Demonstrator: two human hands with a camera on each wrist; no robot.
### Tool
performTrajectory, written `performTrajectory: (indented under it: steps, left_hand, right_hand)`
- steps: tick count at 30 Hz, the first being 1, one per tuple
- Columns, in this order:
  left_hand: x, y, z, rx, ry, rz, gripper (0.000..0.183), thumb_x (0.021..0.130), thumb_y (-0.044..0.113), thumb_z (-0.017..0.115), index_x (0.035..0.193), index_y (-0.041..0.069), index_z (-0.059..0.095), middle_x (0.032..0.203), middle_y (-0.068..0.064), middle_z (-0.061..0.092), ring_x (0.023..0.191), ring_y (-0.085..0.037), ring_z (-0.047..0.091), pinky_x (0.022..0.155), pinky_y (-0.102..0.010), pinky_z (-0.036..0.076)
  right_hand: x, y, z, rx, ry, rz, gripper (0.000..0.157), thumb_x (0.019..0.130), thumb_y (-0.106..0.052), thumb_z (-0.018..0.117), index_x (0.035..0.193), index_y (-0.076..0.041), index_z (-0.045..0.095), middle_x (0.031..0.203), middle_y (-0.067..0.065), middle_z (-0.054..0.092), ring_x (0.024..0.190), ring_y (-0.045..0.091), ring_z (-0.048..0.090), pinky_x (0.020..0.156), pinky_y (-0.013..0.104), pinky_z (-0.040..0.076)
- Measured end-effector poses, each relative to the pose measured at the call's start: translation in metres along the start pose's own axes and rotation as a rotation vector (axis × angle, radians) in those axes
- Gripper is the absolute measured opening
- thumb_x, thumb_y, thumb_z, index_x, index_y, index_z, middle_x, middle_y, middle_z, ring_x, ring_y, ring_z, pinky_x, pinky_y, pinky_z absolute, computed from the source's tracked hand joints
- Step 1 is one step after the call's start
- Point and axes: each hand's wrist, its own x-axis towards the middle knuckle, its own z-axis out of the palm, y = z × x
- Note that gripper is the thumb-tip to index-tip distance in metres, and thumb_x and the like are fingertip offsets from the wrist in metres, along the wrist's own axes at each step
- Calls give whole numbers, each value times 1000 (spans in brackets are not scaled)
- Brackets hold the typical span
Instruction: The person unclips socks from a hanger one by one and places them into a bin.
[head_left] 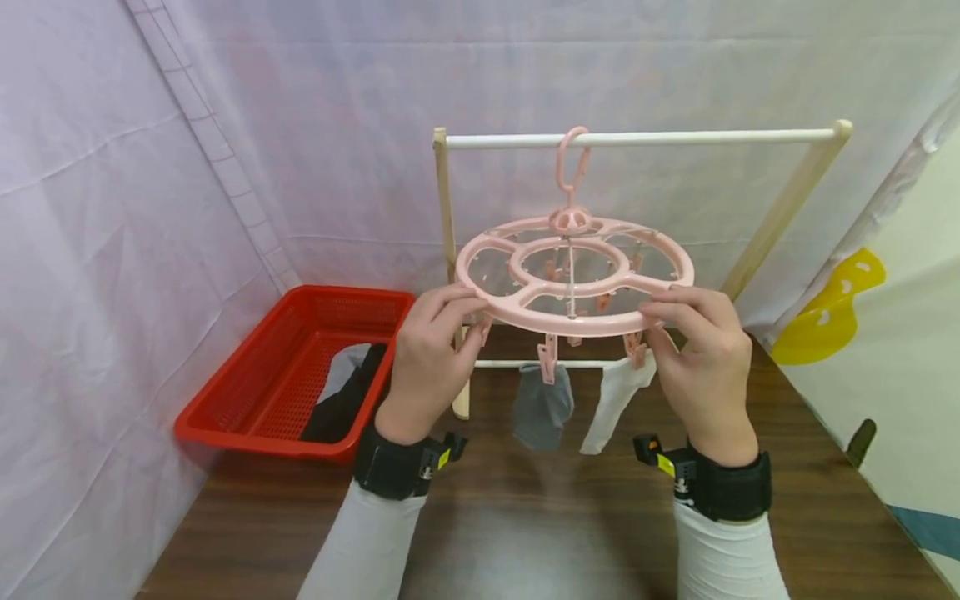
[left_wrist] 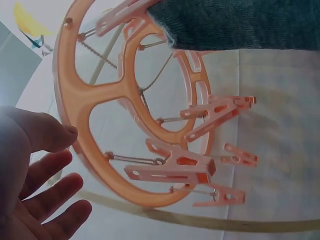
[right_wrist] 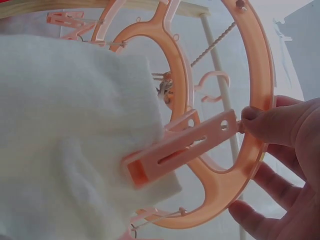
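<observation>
A pink round clip hanger (head_left: 573, 323) hangs by its hook from a white rail. My left hand (head_left: 431, 358) pinches the left front of its rim, thumb underneath and fingers on top. On the right front, my right hand (head_left: 701, 362) pinches the rim the same way. A grey sock (head_left: 542, 410) hangs from a pink clothespin (head_left: 548, 360) at the front. The white sock (head_left: 617, 404) hangs close to my right hand, held by another clothespin (right_wrist: 182, 150). Several bare clothespins (left_wrist: 172, 167) dangle under the ring in the left wrist view.
A red plastic basket (head_left: 225, 437) with dark and light grey cloth (head_left: 345, 396) in it stands on the left of the brown wooden table (head_left: 510, 533). The rack's wooden posts (head_left: 783, 212) flank the hanger. A yellow shape (head_left: 825, 321) is at the right wall.
</observation>
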Motion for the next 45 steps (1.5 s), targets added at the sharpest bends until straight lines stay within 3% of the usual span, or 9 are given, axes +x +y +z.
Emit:
performTrajectory:
  steps: [4,9,15,22,29,32,36,41,45]
  left_hand:
    - [-3,-5,-8,-30,7,-27,18,80,5,73,98,9,74,102,-7,70,99,-22,62,87,-35,51]
    - [-13,-10,-13,-64,-43,-56,12,81,12,73,94,12,73,93,-2,69,90,-17,61,77,-34,52]
    - [-32,-9,0,-193,-131,-76,7,84,19,70,87,13,73,85,3,70,77,-10,59,62,-30,49]
    - [-60,-8,32,-313,-244,-180,5,82,18,71,87,16,71,84,6,69,78,-14,65,70,-33,54]
    - [-78,-5,54,-465,-347,-399,42,75,9,74,115,10,63,109,-4,67,98,-17,65,84,-32,56]
    - [-83,-3,59,-552,-403,-439,55,75,9,77,127,13,57,116,-5,65,103,-18,64,90,-36,54]
    - [-86,-1,63,-626,-433,-452,58,76,14,82,128,18,57,112,-6,67,101,-19,65,89,-42,54]
    - [-77,18,55,-750,-450,-514,52,77,7,80,125,8,58,109,-15,69,96,-26,66,85,-49,55]
    - [-77,30,57,-814,-443,-571,47,79,4,78,121,3,58,107,-17,70,94,-18,66,84,-47,55]
  right_hand:
    - [1,-1,0,3,-2,8,12,79,-4,78,90,-6,77,98,13,70,101,33,60,95,33,44]
    - [0,-1,1,-3,2,17,13,78,-5,79,91,-7,77,98,13,70,101,33,60,94,33,44]
    - [1,0,1,-12,1,17,14,78,-5,78,92,-6,77,99,13,71,101,33,60,94,32,44]
    - [2,-3,2,4,11,16,15,76,-1,80,90,-5,77,98,15,71,100,35,60,93,31,43]
    - [3,-8,3,4,17,19,16,74,2,80,90,-3,77,97,17,71,99,36,60,92,31,43]
    - [4,-10,3,0,15,18,15,75,1,79,89,-3,77,96,17,70,99,36,60,92,32,43]
    - [4,-10,4,1,17,11,15,75,2,79,89,-3,76,96,16,70,99,36,60,92,33,43]
    - [3,-6,3,-15,14,9,14,76,-1,79,90,-4,77,96,15,71,100,35,61,93,34,45]
    - [0,-3,1,-21,0,14,13,78,-3,77,91,-6,77,97,13,71,101,34,60,93,35,44]
